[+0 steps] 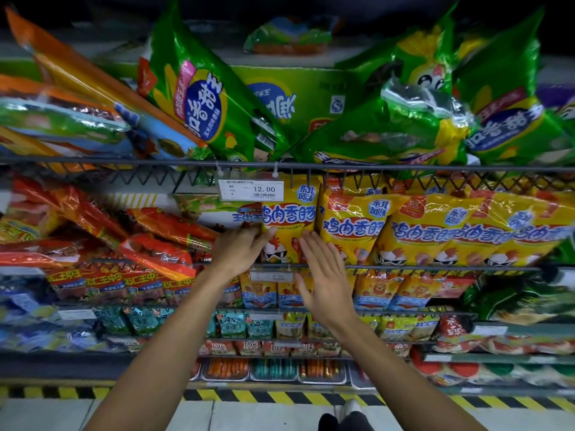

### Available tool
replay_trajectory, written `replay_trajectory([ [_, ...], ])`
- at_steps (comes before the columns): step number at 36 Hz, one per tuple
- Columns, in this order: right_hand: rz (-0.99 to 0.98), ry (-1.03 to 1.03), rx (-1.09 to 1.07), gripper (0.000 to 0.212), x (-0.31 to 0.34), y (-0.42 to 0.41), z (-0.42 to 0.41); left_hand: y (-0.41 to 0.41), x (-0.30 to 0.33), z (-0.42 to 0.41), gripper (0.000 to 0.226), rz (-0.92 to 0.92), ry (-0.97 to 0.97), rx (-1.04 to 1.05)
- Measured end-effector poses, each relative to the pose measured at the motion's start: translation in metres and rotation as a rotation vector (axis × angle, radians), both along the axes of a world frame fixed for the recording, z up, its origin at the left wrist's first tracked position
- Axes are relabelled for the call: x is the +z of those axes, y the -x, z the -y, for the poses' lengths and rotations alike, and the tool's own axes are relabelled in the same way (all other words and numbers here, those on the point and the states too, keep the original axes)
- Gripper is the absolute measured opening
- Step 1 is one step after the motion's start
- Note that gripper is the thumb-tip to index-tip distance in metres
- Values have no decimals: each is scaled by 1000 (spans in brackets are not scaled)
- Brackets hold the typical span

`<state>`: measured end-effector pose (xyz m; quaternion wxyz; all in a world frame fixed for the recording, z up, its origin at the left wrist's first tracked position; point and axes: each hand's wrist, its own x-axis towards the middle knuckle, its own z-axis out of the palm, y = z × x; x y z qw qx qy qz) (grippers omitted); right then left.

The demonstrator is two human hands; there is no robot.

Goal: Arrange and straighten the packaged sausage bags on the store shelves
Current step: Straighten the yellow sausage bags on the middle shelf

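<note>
Sausage bags everywhere, so best to start with the big picture. Top shelf [280,165]: green bags [193,98] flopped at all angles, need a proper redo later. Second shelf down, left: red bags [93,219] slumped in a heap. Same shelf, right: yellow bags [435,231] roughly in a row, leaning a bit. Leftmost yellow bag [287,227], under the price tag [251,189], is the one in hand. Left hand [239,247] curled onto its left edge, thumb looks to be on the front, so a light pinch there. Right hand [323,269] flat and spread, holding nothing, low on the bag's front, hard to tell if actually touching. Probably best to stand it square, nudge it tight against its neighbour, keep the label facing out and clear of the red pile. No squeezing, film crinkles easily.
</note>
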<state>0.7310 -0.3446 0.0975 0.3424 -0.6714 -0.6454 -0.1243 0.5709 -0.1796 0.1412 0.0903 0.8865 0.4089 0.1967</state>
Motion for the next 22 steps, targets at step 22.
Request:
replay_trajectory([
  [22, 94, 63, 23, 69, -9, -8, 1, 2, 3, 21, 64, -104, -93, 88],
])
